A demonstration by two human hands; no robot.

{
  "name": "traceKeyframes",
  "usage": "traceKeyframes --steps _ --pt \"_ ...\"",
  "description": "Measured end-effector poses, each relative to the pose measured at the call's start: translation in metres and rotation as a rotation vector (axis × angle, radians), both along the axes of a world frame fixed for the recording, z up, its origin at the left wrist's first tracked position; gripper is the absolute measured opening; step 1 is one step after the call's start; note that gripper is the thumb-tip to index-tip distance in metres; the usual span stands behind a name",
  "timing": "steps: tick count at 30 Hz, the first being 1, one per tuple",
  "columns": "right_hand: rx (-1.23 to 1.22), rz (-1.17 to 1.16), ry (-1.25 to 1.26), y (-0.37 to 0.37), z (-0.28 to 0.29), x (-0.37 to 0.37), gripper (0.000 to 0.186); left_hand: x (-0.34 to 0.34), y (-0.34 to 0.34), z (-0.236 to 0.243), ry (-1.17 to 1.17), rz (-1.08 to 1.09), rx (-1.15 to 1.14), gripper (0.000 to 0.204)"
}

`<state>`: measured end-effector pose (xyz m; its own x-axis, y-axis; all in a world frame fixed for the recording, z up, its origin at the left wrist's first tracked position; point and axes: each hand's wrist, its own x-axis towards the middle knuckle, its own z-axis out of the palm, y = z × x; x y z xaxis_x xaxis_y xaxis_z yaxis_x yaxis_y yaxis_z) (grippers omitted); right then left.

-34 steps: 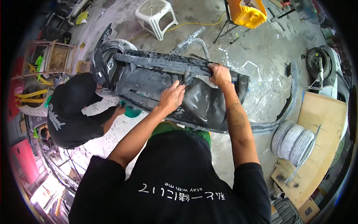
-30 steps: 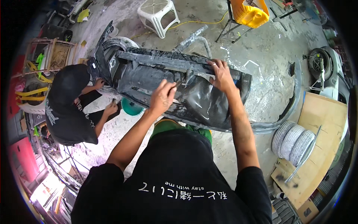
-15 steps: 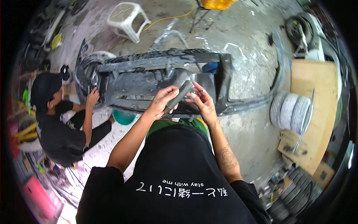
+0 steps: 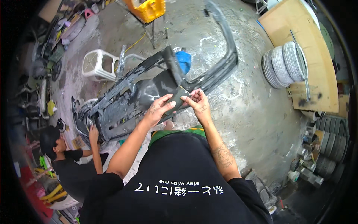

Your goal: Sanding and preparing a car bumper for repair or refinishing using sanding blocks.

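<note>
Before my body I hold a dark grey-green strip, apparently a piece of sandpaper (image 4: 181, 94), tilted above the bumper's near edge. My left hand (image 4: 154, 112) is closed on its lower left part, thumb on top. On its upper right corner, the thumb and fingers of my right hand (image 4: 199, 106) pinch together. Below and beyond lies a large dark car bumper (image 4: 112, 114) with pale scuffed patches, stretching from the left to a curved arm at the upper right. My hands and the strip hide part of it.
At the left a co-worker (image 4: 71, 164) in black crouches, a hand at the bumper's end. Beyond the bumper stand a white stool (image 4: 97, 66), a blue object (image 4: 183, 61) and a yellow crate (image 4: 149, 10). Tyres (image 4: 283, 64) lie by a wooden board (image 4: 324, 71) at the right.
My view has turned, so the bumper and stool appear farther left and slanted. The fingers of my right hand, spread by the strip's end before, have closed on its corner.
</note>
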<state>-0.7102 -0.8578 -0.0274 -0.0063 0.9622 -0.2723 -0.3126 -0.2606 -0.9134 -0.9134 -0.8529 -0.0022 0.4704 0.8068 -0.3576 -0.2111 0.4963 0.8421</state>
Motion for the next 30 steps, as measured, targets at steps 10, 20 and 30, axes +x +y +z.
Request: traceKeyframes --steps 10,20,30 --pt "-0.047 -0.282 0.246 -0.086 -0.011 0.207 0.022 0.218 -0.023 -0.026 0.116 -0.106 -0.049 0.041" --pt "-0.293 -0.676 -0.227 -0.208 -0.045 0.462 0.025 0.359 0.013 -0.013 -0.013 -0.039 -0.108 0.042" --pt "-0.490 -0.714 -0.555 -0.210 -0.197 0.608 0.029 0.394 0.204 0.014 -0.120 0.188 0.142 0.044"
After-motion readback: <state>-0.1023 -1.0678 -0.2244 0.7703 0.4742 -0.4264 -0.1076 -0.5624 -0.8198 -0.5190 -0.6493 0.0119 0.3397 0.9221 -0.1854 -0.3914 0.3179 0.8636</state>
